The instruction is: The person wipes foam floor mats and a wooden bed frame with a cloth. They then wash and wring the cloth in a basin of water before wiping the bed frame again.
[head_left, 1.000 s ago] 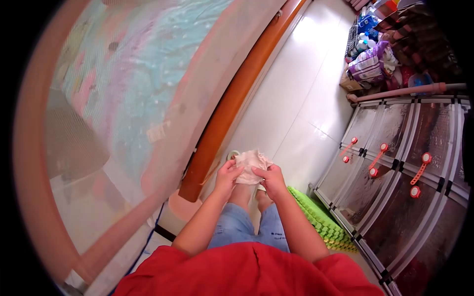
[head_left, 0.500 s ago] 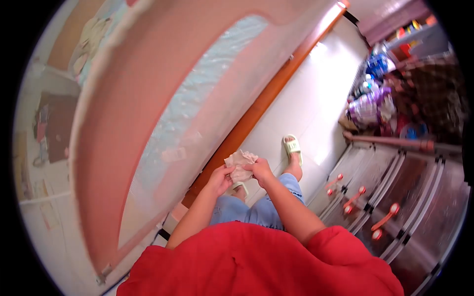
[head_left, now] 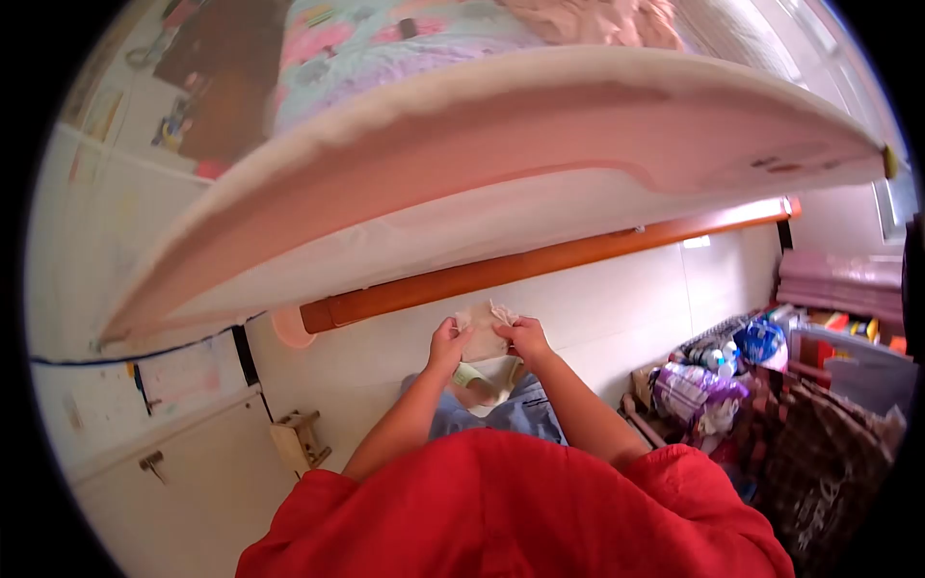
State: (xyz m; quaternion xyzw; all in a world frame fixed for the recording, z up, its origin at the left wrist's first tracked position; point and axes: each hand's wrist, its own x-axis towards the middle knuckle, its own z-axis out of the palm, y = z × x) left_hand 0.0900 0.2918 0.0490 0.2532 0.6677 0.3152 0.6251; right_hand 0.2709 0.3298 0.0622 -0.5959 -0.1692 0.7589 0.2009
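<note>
My left hand [head_left: 447,345] and my right hand [head_left: 525,339] hold a small crumpled beige cloth [head_left: 485,326] between them, in front of my knees. Each hand pinches one side of it with thumb and fingers, and its gathered upper edge sticks up between them. What sort of cloth piece it is, I cannot make out. Below the cloth show a pale slipper [head_left: 469,374] and my blue denim legs [head_left: 530,409].
A pink fabric bed rail [head_left: 462,154] curves across in front, above an orange-brown wooden bed edge [head_left: 501,270]. Bags and bottles [head_left: 699,385] crowd the right side. At left are a small wooden stool [head_left: 301,441], a pink basin [head_left: 292,328] and a white cabinet [head_left: 193,491].
My view has turned left, so the bed rail now runs across the front and the drawers have left the view. Both hands still hold the cloth, now spread more between them.
</note>
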